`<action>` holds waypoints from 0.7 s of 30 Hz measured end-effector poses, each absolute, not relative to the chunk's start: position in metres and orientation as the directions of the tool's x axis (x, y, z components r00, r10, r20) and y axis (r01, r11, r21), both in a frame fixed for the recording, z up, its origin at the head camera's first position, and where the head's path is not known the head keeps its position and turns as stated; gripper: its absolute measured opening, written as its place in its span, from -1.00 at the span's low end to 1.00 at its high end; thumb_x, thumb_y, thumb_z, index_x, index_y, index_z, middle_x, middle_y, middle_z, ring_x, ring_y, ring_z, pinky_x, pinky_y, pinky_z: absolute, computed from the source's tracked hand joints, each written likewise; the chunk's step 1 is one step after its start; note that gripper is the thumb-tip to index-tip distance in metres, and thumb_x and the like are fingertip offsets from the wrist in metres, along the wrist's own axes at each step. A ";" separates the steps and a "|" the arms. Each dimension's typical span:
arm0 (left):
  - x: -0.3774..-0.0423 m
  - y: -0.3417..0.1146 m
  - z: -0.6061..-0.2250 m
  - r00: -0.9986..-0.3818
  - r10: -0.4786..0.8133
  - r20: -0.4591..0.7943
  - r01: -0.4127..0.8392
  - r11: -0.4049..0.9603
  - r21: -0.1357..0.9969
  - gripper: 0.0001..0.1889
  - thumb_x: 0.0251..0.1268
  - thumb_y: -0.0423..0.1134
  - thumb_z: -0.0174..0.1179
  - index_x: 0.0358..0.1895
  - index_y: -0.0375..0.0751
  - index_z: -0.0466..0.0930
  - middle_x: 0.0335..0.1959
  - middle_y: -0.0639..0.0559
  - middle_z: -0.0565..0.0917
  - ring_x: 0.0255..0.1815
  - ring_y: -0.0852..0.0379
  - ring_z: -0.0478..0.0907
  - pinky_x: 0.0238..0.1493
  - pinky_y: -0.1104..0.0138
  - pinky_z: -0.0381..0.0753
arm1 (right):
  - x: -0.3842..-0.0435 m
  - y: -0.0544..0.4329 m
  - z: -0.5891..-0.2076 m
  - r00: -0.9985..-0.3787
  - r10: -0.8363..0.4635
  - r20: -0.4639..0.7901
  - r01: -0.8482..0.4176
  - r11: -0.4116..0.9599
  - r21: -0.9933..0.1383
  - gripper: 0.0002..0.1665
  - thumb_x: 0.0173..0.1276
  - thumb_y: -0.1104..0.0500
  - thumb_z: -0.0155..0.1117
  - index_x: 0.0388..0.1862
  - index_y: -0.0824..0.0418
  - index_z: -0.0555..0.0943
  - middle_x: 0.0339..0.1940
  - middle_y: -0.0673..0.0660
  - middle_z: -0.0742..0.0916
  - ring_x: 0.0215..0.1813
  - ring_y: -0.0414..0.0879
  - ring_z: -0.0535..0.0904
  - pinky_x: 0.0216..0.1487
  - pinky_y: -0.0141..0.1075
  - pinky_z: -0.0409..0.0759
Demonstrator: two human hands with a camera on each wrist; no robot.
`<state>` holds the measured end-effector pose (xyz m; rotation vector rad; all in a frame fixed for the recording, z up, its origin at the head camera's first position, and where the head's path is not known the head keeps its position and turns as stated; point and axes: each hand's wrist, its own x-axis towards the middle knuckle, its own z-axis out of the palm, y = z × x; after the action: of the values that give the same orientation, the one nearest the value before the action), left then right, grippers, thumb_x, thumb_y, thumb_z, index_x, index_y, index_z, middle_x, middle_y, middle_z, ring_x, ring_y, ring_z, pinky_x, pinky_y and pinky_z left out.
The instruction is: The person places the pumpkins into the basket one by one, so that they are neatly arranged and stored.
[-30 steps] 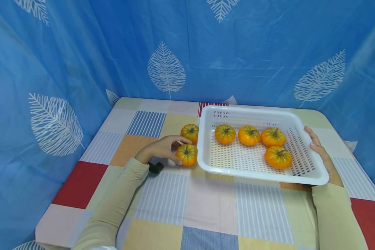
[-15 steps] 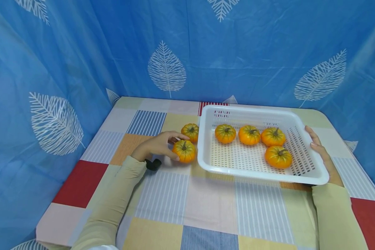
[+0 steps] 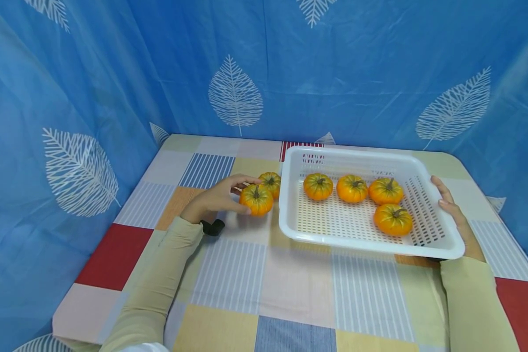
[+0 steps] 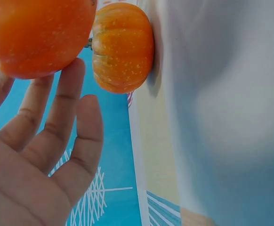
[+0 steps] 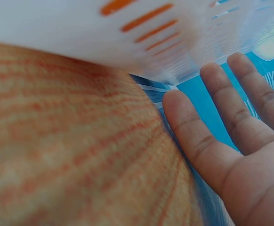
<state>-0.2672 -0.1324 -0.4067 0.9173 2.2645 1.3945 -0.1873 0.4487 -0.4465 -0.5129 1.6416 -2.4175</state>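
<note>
My left hand [image 3: 220, 195] grips a small orange-and-green pumpkin [image 3: 257, 201] between thumb and fingers, left of the white basket. In the left wrist view the fingers reach up to this pumpkin, which is held off the cloth. Just behind it a second pumpkin [image 3: 270, 182] sits on the table against the basket's left side. The white plastic basket [image 3: 369, 247] has several pumpkins [image 3: 318, 187] inside, three along the back and one nearer the front right. My right hand [image 3: 459, 217] rests along the basket's right outer wall, its fingers extended in the right wrist view; its thumb is hidden there.
A patchwork cloth [image 3: 297, 293] covers the table. Blue curtains [image 3: 317, 88] with white leaf prints stand close behind the table and to its sides. A black strap piece [image 3: 213, 227] hangs at the left wrist.
My left hand has picked up the front pumpkin and moved it slightly left and away from me, partly in front of the second pumpkin. Right hand and basket stay in place.
</note>
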 end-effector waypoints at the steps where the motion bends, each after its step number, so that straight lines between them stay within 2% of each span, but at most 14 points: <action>1: -0.267 -0.132 -0.406 -0.748 0.662 0.058 0.345 0.313 0.885 -0.18 0.16 -0.31 0.50 0.54 -0.37 0.45 0.56 -0.30 0.44 0.41 -0.29 0.45 0.38 -0.15 0.50 | -0.187 0.448 -0.446 -0.931 -0.318 0.179 -0.060 -0.352 -0.934 -0.24 0.72 0.20 -0.44 0.80 -0.26 0.13 0.65 -0.22 0.45 0.52 -0.26 0.46 0.32 -0.33 0.58; 8: -0.264 -0.130 -0.403 -0.799 0.588 0.124 0.355 0.295 0.887 -0.18 0.20 -0.32 0.47 0.58 -0.31 0.42 0.56 -0.24 0.43 0.40 -0.27 0.44 0.37 -0.10 0.49 | -0.186 0.448 -0.446 -0.943 -0.298 0.145 -0.031 -0.356 -0.934 -0.22 0.71 0.18 -0.39 0.80 -0.31 0.10 0.64 -0.24 0.45 0.50 -0.26 0.49 0.26 -0.25 0.65; 13: -0.263 -0.129 -0.401 -0.818 0.544 0.188 0.380 0.266 0.886 -0.19 0.20 -0.34 0.46 0.57 -0.34 0.43 0.54 -0.24 0.45 0.35 -0.29 0.44 0.36 -0.09 0.49 | -0.183 0.449 -0.446 -0.941 -0.311 0.136 0.009 -0.423 -0.906 -0.24 0.71 0.15 -0.33 0.78 -0.35 0.11 0.63 -0.22 0.47 0.44 -0.19 0.54 0.22 -0.10 0.73; 19: -0.263 -0.129 -0.401 -0.840 0.500 0.212 0.368 0.237 0.899 -0.20 0.20 -0.32 0.44 0.57 -0.31 0.43 0.54 -0.23 0.47 0.33 -0.25 0.43 0.38 -0.11 0.49 | -0.185 0.453 -0.447 -0.926 -0.353 0.134 0.022 -0.405 -0.914 -0.24 0.70 0.13 -0.30 0.77 -0.39 0.10 0.63 -0.20 0.46 0.41 -0.13 0.57 0.12 0.04 0.77; 21: -0.264 -0.129 -0.401 -0.847 0.489 0.211 0.357 0.228 0.906 -0.19 0.21 -0.33 0.45 0.58 -0.31 0.42 0.54 -0.22 0.46 0.31 -0.22 0.44 0.37 -0.11 0.52 | -0.187 0.453 -0.447 -0.928 -0.345 0.141 0.000 -0.379 -0.925 -0.24 0.70 0.15 -0.31 0.77 -0.38 0.13 0.62 -0.21 0.47 0.42 -0.16 0.57 0.14 -0.03 0.77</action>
<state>-0.2636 -0.1288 -0.4012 0.8193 2.3668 1.6941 -0.1866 0.4532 -0.4474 -0.4643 1.6116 -2.4016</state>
